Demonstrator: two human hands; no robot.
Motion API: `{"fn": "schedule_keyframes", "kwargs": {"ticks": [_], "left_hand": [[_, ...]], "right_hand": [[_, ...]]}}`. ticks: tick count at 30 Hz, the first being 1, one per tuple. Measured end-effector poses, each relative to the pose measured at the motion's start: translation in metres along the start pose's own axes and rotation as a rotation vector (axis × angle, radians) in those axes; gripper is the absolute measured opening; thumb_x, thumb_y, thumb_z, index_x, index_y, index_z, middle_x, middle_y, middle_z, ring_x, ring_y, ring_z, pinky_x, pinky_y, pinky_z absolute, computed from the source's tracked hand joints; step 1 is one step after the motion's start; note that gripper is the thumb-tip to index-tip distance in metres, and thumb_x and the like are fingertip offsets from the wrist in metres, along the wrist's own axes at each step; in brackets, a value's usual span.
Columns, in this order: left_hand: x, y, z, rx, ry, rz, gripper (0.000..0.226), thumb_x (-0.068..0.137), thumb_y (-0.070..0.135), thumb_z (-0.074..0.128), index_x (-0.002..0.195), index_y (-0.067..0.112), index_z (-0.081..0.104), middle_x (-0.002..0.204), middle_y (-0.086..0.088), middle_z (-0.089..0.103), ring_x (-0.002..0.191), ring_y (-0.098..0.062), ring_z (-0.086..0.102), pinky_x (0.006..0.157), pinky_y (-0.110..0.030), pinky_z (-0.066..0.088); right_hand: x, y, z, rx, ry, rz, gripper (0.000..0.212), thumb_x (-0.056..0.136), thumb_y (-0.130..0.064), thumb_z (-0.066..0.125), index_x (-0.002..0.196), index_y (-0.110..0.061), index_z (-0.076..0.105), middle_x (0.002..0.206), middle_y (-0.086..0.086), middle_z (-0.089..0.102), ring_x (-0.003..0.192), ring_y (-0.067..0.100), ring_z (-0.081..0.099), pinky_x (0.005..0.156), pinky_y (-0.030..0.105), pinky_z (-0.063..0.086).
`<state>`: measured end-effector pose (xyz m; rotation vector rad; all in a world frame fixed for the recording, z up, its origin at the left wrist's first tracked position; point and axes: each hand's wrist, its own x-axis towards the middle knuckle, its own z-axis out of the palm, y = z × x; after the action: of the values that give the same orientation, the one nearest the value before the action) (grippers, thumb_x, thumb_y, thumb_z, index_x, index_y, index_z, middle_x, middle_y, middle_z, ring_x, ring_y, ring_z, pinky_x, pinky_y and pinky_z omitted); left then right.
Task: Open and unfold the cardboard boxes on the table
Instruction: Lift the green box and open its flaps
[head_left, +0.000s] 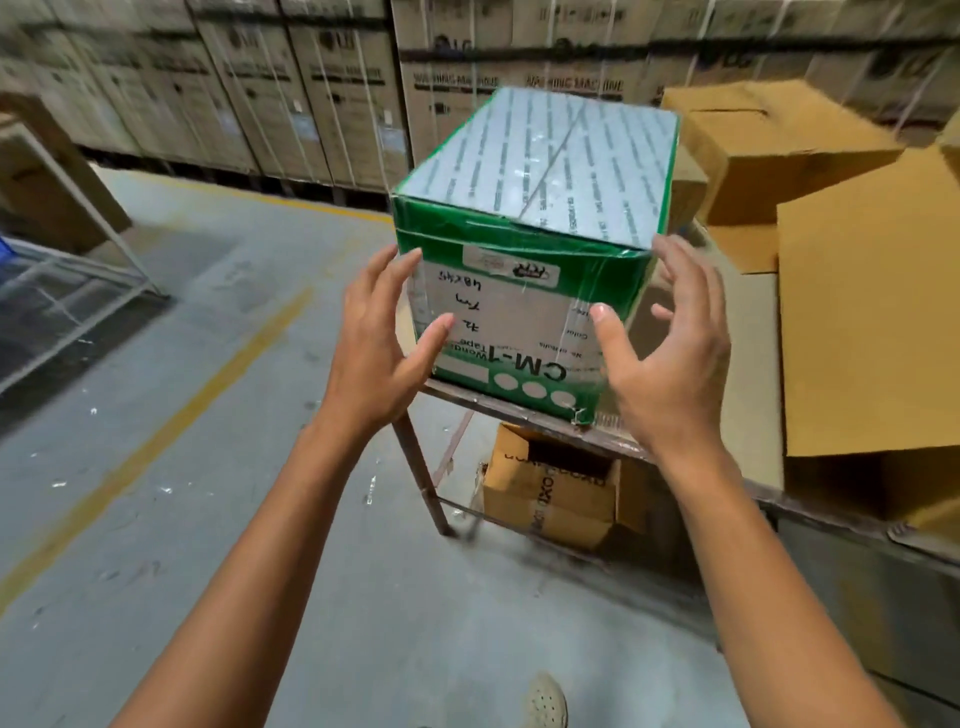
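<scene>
**Two hands reach for the green box**

The green box (524, 234) stands on the near corner of the table (519, 413). Its bottom edge is right at the table's rim. The words on its front are upside down, so it looks flipped over. Shiny tape (519, 231) goes around it, and the flaps are shut.

The left hand (382, 338) is at the box's left side, and the right hand (670, 358) is at its right side. Both hands have their fingers spread wide and hold nothing. The thumbs are in front of the box's face. I cannot tell if any fingertip touches the box yet.

What could go wrong?

- The box sits so near the corner that a push from one side could slide it off onto the floor (208, 364).
- The tape looks slick, so the hands may slip if they squeeze too softly.
- If the box is heavy, a grip high up could make it tip toward the person.
- The brown boxes (857, 322) are close on the right, so turning the green box may bump them.
- The tape must be cut or peeled first, or pulling at the flaps could tear the cardboard.
</scene>
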<state>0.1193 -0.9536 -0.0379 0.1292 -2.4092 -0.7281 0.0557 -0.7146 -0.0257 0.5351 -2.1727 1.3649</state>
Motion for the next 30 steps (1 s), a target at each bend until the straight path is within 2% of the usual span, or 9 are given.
{"fn": "schedule_keyframes", "kwargs": {"ticks": [2, 6, 10, 12, 14, 17, 23, 26, 30], "left_hand": [[0.039, -0.004, -0.001, 0.000, 0.002, 0.056, 0.060, 0.095, 0.038, 0.060, 0.146, 0.013, 0.041, 0.154, -0.008, 0.034, 0.142, -0.019, 0.031, 0.113, -0.028, 0.027], [0.114, -0.013, -0.002, 0.011, -0.042, 0.137, 0.058, 0.092, 0.041, 0.058, 0.141, 0.011, 0.048, 0.149, -0.017, 0.038, 0.141, -0.027, 0.032, 0.115, -0.035, 0.026], [0.188, -0.022, 0.008, 0.063, -0.142, 0.137, 0.059, 0.093, 0.046, 0.057, 0.138, 0.008, 0.052, 0.140, -0.020, 0.046, 0.136, -0.034, 0.037, 0.112, -0.043, 0.030], [0.207, -0.025, 0.023, 0.141, -0.279, 0.091, 0.067, 0.094, 0.059, 0.051, 0.142, 0.013, 0.049, 0.142, -0.016, 0.047, 0.136, -0.035, 0.038, 0.109, -0.049, 0.035], [0.207, -0.027, 0.036, 0.281, -0.446, 0.086, 0.070, 0.092, 0.070, 0.038, 0.138, 0.019, 0.051, 0.145, -0.010, 0.046, 0.140, -0.037, 0.032, 0.102, -0.055, 0.039], [0.200, -0.032, 0.038, 0.328, -0.487, 0.105, 0.072, 0.092, 0.073, 0.032, 0.135, 0.019, 0.052, 0.150, -0.009, 0.042, 0.145, -0.038, 0.024, 0.102, -0.056, 0.038], [0.207, -0.044, 0.037, 0.295, -0.519, 0.296, 0.065, 0.089, 0.078, 0.032, 0.104, 0.020, 0.058, 0.125, -0.010, 0.056, 0.116, -0.029, 0.053, 0.098, -0.048, 0.041], [0.202, -0.031, 0.037, 0.190, -0.633, 0.455, 0.077, 0.089, 0.078, 0.030, 0.141, 0.023, 0.049, 0.154, -0.010, 0.038, 0.138, -0.028, 0.040, 0.110, -0.046, 0.034], [0.188, -0.017, 0.043, 0.337, -0.705, 0.637, 0.101, 0.074, 0.090, 0.009, 0.155, 0.031, 0.027, 0.162, -0.008, 0.025, 0.148, -0.029, 0.025, 0.118, -0.060, 0.018]], "right_hand": [[0.030, -0.002, 0.007, -0.082, 0.041, -0.010, 0.061, 0.090, -0.032, 0.066, 0.144, -0.011, 0.047, 0.149, 0.010, 0.043, 0.135, 0.010, 0.038, 0.111, 0.027, 0.038], [0.085, -0.006, 0.017, -0.226, 0.085, 0.037, 0.057, 0.092, -0.031, 0.067, 0.143, -0.015, 0.049, 0.151, 0.008, 0.038, 0.130, 0.007, 0.035, 0.095, 0.012, 0.033], [0.127, 0.009, 0.031, -0.494, -0.004, 0.316, 0.077, 0.087, -0.039, 0.072, 0.151, -0.022, 0.033, 0.161, 0.011, 0.023, 0.143, 0.034, 0.027, 0.112, 0.045, 0.033], [0.129, 0.023, 0.043, -0.353, -0.110, 0.563, 0.082, 0.085, -0.046, 0.073, 0.150, -0.023, 0.029, 0.160, 0.012, 0.029, 0.141, 0.035, 0.035, 0.111, 0.052, 0.038], [0.118, 0.034, 0.054, 0.052, -0.103, 0.741, 0.053, 0.089, -0.039, 0.072, 0.133, -0.022, 0.047, 0.141, 0.008, 0.057, 0.119, 0.024, 0.061, 0.097, 0.046, 0.052], [0.104, 0.041, 0.063, 0.293, -0.030, 0.767, 0.035, 0.093, -0.027, 0.069, 0.126, -0.019, 0.059, 0.114, -0.001, 0.073, 0.098, 0.017, 0.071, 0.084, 0.037, 0.058], [0.086, 0.020, 0.067, 0.456, 0.035, 0.796, 0.026, 0.102, -0.037, 0.054, 0.119, -0.022, 0.065, 0.107, -0.003, 0.076, 0.091, 0.012, 0.073, 0.076, 0.031, 0.054], [0.062, 0.014, 0.075, 0.525, 0.289, 0.882, 0.028, 0.105, -0.044, 0.042, 0.098, -0.028, 0.063, 0.092, -0.010, 0.067, 0.083, 0.008, 0.061, 0.068, 0.027, 0.043], [0.008, 0.051, 0.112, 0.423, 0.462, 1.167, 0.035, 0.099, -0.017, 0.039, 0.125, -0.004, 0.058, 0.114, 0.011, 0.064, 0.095, 0.025, 0.059, 0.068, 0.031, 0.050]]}}
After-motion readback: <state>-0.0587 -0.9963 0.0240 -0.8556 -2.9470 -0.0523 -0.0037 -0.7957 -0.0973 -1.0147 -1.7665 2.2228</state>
